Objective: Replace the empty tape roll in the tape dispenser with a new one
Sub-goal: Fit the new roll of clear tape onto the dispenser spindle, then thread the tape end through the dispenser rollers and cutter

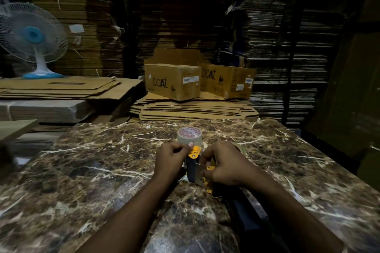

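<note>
A yellow and black tape dispenser [194, 167] lies on the marble table [82, 170], between my two hands. My left hand [171, 160] grips its left side near the yellow front end. My right hand [224, 165] holds its right side, fingers curled around the yellow frame and metal plate. Part of a brownish roll [239, 148] shows just behind my right hand, mostly hidden. A roll of clear tape [189, 135] with a red-printed core stands on the table just beyond the dispenser, apart from both hands.
Two cardboard boxes marked "boat" [172, 81] [227, 80] sit on flattened cartons [195, 110] past the table's far edge. A white and blue fan [30, 37] stands at the left on more flat cardboard. Tall stacks of cartons fill the background.
</note>
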The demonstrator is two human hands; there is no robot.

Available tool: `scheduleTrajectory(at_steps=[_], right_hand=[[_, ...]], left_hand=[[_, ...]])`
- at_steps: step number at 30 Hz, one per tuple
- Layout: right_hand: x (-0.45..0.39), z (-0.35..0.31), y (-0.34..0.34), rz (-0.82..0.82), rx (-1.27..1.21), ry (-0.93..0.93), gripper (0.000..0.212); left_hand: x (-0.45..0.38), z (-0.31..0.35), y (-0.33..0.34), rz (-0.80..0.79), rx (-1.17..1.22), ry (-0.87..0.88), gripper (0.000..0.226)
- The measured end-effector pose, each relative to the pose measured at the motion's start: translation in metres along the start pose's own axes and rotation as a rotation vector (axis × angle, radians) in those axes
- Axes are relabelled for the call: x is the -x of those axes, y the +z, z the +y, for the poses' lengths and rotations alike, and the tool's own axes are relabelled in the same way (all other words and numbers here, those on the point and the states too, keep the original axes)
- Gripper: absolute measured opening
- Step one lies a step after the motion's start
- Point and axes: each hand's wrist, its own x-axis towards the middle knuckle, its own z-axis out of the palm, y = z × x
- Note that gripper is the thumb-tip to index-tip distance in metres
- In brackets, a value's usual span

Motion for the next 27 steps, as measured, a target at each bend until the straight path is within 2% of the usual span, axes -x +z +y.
scheduleTrajectory(at_steps=[4,7,10,11,13,15,16,17,22,25,27], right_hand=[[-0.003,0.006,0.004,0.026,-0.036,-0.054,0.012],[-0.001,0.009,0.005,-0.042,-0.141,-0.126,0.028],[0.0,0.013,0.004,-0.045,-0.222,-0.171,0.011],[0.0,0.014,0.002,-0.01,-0.3,-0.165,0.015],[-0.003,0.018,-0.002,0.164,-0.422,-0.114,0.021],[-0.008,0.027,-0.004,0.398,-0.331,-0.005,0.005],[-0.011,0.033,-0.004,0.464,-0.243,0.063,0.003],[-0.012,0.037,-0.003,0.469,-0.18,0.122,0.007],[-0.015,0.045,0.001,0.247,-0.059,0.272,0.054],[-0.014,0.041,-0.004,0.202,0.059,0.302,0.063],[-0.012,0.04,-0.007,0.166,0.119,0.308,0.066]], left_hand=[[0.0,0.003,0.003,-0.015,-0.006,0.002,0.042],[0.001,0.007,0.006,-0.061,0.036,0.003,0.054],[0.002,0.01,0.007,-0.078,0.059,-0.006,0.056],[0.002,0.01,0.007,-0.086,0.056,-0.005,0.056],[0.001,0.007,0.008,-0.092,0.072,-0.023,0.054],[-0.001,0.005,0.008,-0.084,0.09,-0.046,0.053],[-0.002,0.004,0.009,-0.085,0.076,-0.051,0.054],[-0.002,0.003,0.009,-0.087,0.066,-0.044,0.055],[-0.001,0.004,0.008,-0.142,0.132,-0.055,0.038],[0.0,0.001,0.005,-0.199,0.162,-0.063,0.046],[0.001,0.001,0.004,-0.21,0.195,-0.098,0.037]])
